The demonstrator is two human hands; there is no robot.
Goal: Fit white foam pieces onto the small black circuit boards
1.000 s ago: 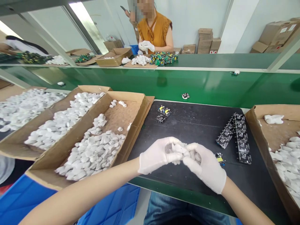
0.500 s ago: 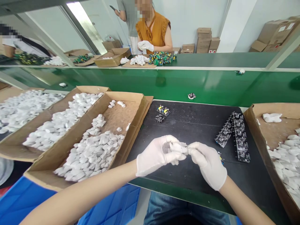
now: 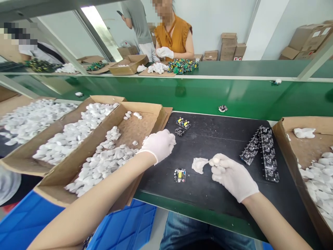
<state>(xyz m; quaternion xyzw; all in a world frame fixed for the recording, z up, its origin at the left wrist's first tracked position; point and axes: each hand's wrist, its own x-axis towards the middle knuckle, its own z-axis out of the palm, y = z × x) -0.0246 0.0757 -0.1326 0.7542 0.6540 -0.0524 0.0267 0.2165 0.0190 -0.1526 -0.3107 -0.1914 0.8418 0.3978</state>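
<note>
My right hand [image 3: 231, 175], in a white glove, is closed with thumb and fingers pinching a small white putty-like piece [image 3: 216, 160]. A crumpled white putty-like lump [image 3: 199, 165] is just left of those fingertips, and a thin tail from it reaches them. My left hand [image 3: 160, 144], gloved too, is curled over the right edge of a cardboard tray [image 3: 145, 108]; its fingertips are hidden from me. Below it on the black mat lies a small circuit board [image 3: 180, 175] with a yellow part. Two more boards [image 3: 183, 123] lie beyond the left hand.
White pieces [image 3: 104, 166] fill much of the left tray, with more trays farther left. Strips of black circuit boards [image 3: 270, 154] lie at right beside another tray [image 3: 299, 121]. A round board [image 3: 223, 108] sits on the green belt. Co-workers are across the line.
My left hand has left the white lump and moved left and away toward the tray. The lump is now beside my right fingertips, and the small board has come into view.
</note>
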